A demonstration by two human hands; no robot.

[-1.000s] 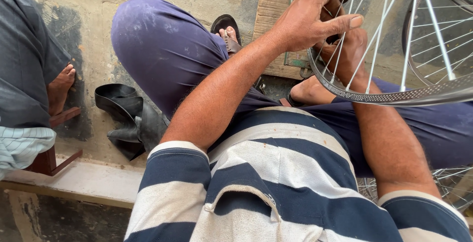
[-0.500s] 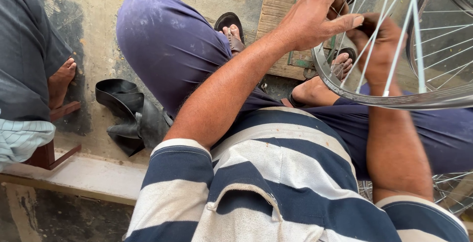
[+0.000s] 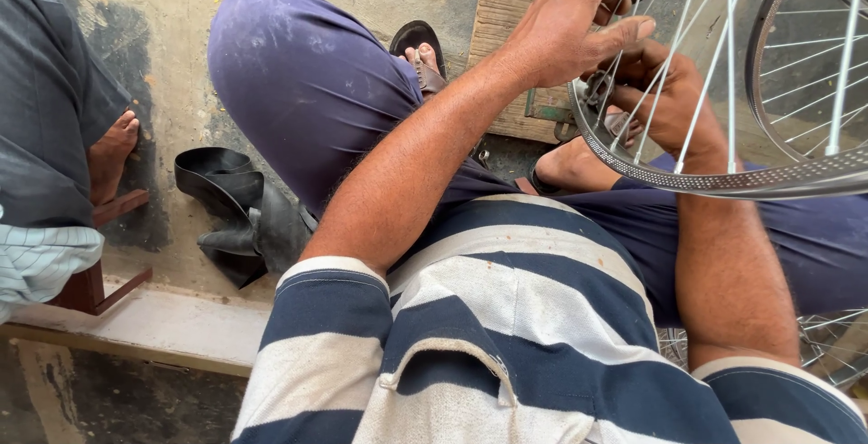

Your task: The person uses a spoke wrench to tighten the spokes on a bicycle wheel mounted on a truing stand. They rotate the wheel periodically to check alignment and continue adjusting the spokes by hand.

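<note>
At far left we see another person's bare foot (image 3: pixel 113 150) on the concrete, then a folded black rubber tube (image 3: pixel 237 218) lying beside our knee. Our left hand (image 3: pixel 565 33) pinches the spokes from above, seemingly to steady the wheel rim (image 3: pixel 714 180), which hovers over our lap. Our right hand (image 3: pixel 669 100) reaches through from below, fingers curled; around what, we cannot tell. The rim looks silvery, dimpled, tyreless.
</note>
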